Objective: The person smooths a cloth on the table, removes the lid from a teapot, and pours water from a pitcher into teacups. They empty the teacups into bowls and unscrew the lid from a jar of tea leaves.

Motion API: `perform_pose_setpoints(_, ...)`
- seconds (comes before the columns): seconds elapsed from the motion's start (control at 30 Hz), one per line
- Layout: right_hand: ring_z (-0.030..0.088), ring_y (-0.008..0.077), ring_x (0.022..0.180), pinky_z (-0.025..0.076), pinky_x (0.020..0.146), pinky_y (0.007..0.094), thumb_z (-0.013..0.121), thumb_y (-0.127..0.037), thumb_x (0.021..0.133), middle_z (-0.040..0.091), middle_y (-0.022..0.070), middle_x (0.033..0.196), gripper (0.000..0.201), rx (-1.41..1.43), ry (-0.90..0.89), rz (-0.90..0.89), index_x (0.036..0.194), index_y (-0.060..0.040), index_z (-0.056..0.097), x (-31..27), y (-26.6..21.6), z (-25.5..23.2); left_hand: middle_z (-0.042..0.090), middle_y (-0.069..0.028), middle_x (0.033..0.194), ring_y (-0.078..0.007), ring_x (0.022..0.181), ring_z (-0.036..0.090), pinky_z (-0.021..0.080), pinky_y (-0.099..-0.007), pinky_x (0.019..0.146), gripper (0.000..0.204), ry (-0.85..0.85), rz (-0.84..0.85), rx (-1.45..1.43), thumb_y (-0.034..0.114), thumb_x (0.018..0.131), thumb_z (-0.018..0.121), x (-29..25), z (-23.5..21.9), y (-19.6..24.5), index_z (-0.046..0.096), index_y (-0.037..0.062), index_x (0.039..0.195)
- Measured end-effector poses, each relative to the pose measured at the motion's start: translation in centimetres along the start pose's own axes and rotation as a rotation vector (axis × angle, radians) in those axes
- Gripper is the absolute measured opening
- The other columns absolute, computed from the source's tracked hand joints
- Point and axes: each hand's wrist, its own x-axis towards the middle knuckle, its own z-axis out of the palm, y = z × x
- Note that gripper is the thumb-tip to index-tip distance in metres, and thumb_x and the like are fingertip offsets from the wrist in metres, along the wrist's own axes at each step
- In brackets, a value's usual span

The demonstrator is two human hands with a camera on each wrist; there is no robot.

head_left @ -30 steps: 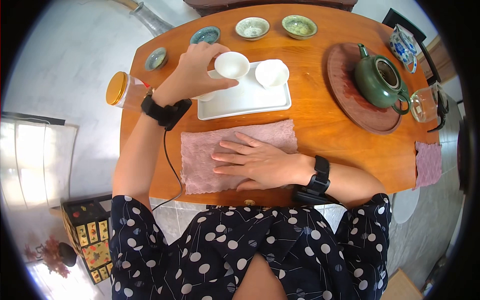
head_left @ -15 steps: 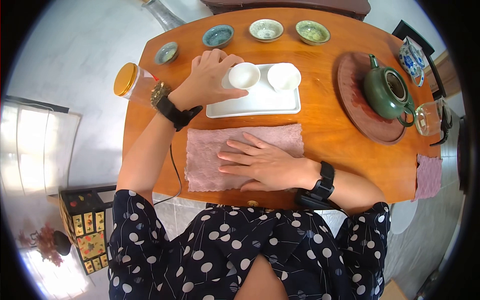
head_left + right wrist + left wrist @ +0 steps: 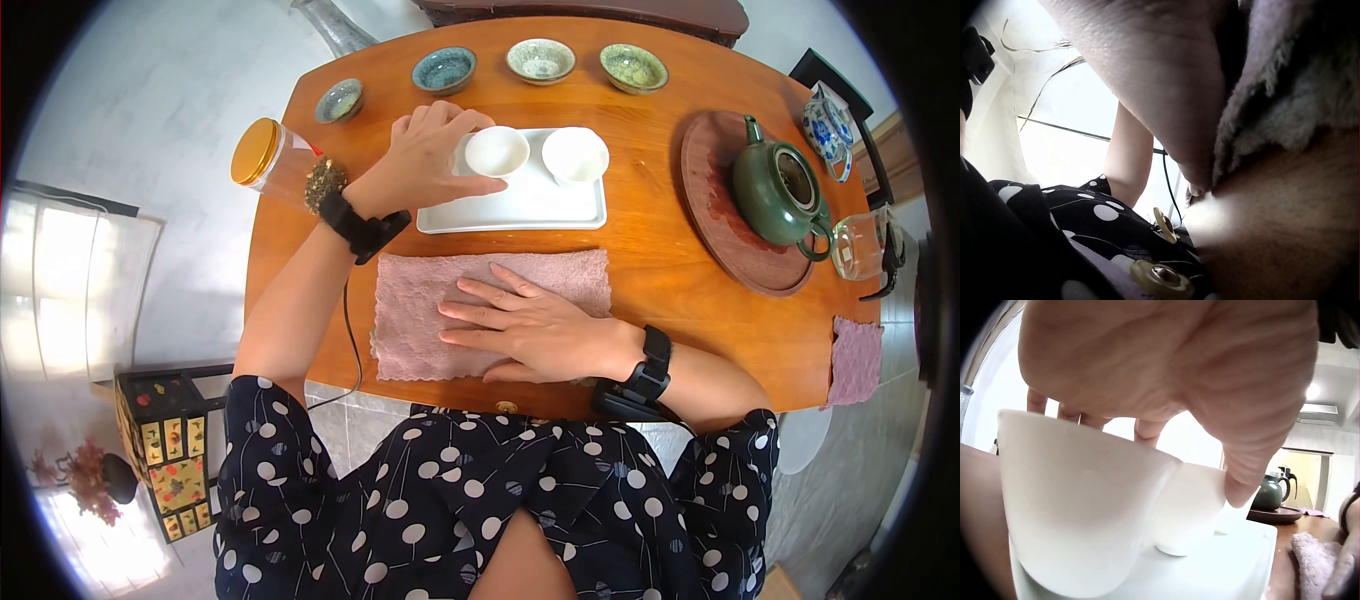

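From the left of the wooden table [image 3: 655,265] we are seeing a clear jar with a gold lid [image 3: 275,158] standing beside a small grey-green ceramic bowl [image 3: 340,102]. The left hand [image 3: 425,150] is reaching over the white rectangular tray [image 3: 510,214]; under its palm, in the left wrist view, a smooth white cup [image 3: 1079,500] is standing on that tray. We are finding the left grip part-way open, thumb and fingers bending round the middle white cup [image 3: 497,150], which is standing upright on the tray; how firmly they are pressing we cannot tell. A third white cup [image 3: 575,155] is sitting just to its right. Behind, a blue, a pale speckled and a yellow-green bowl [image 3: 634,68] are lining the far edge. Nearer us, the right hand [image 3: 535,332] is lying flat on a pink textured cloth [image 3: 405,310], fingers spreading, its grip holding nothing. Further right, a green teapot [image 3: 763,195] is resting on a round reddish-brown tray [image 3: 712,190], with a blue-and-white teapot [image 3: 823,125], a glass pitcher [image 3: 855,245] and a mauve cloth [image 3: 855,360] lying along the edge.
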Motion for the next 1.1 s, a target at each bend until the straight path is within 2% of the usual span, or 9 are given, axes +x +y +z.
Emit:
perform_pose_setpoints(0.23,0.025,0.0282,0.149,0.014,0.123,0.0500,0.070,-0.041,0.086,0.040,0.0069,0.155,0.061,-0.010,-0.007,-0.001,0.139,-0.0152,0.056,0.0,-0.1,-0.1,0.057,-0.0042,0.117,-0.0254,0.120,0.045,0.029,-0.0445,0.102,0.064,0.036,0.029,0.025,0.053,0.074,0.079,-0.4,0.3,0.0,0.062,0.0152,0.123)
perform_pose_setpoints(0.33,0.025,0.0282,0.149,0.014,0.123,0.0502,0.070,-0.041,0.086,0.040,0.0070,0.155,0.061,-0.009,-0.008,-0.001,0.139,-0.0152,0.056,0.0,-0.1,-0.3,0.054,-0.0036,0.123,-0.0262,0.123,0.045,0.027,-0.0466,0.106,0.064,-0.019,0.003,0.026,0.047,0.074,0.081,-0.4,-0.2,0.1,0.058,0.0165,0.125)
perform_pose_setpoints(0.43,0.025,0.0282,0.149,0.014,0.123,0.0503,0.070,-0.042,0.086,0.040,0.0072,0.155,0.061,-0.009,-0.007,-0.004,0.139,-0.0151,0.056,0.0,-0.1,-0.2,0.053,-0.0068,0.127,-0.0279,0.126,0.044,0.027,-0.0472,0.107,0.068,-0.067,-0.005,0.000,0.049,0.073,0.082,-0.1,-0.3,0.4,0.057,0.0146,0.126)
perform_pose_setpoints(0.6,0.026,0.0285,0.149,0.016,0.123,0.0507,0.071,-0.040,0.086,0.041,0.0075,0.154,0.061,-0.017,0.009,-0.012,0.138,-0.0145,0.056,0.0,0.0,0.0,0.049,-0.0171,0.134,-0.0329,0.131,0.041,0.028,-0.0493,0.107,0.077,0.112,0.127,0.080,0.052,0.069,0.084,1.4,1.1,1.9,0.056,0.0085,0.126)
perform_pose_setpoints(0.83,0.029,0.0295,0.148,0.017,0.122,0.0506,0.072,-0.039,0.085,0.043,0.0081,0.152,0.060,-0.011,0.040,-0.024,0.137,-0.0137,0.057,0.0,0.0,0.1,0.051,-0.0158,0.129,-0.0328,0.125,0.044,0.030,-0.0465,0.104,0.072,0.157,0.195,0.097,0.052,0.066,0.085,3.7,3.0,3.9,0.061,0.0085,0.119)
perform_pose_setpoints(1.1,0.030,0.0299,0.147,0.017,0.122,0.0505,0.071,-0.040,0.086,0.044,0.0086,0.152,0.059,-0.005,0.051,-0.027,0.137,-0.0136,0.057,0.0,0.2,0.3,0.056,-0.0075,0.117,-0.0291,0.118,0.047,0.032,-0.0438,0.099,0.061,0.211,0.188,0.047,0.047,0.066,0.086,4.4,3.5,4.7,0.063,0.0133,0.112)
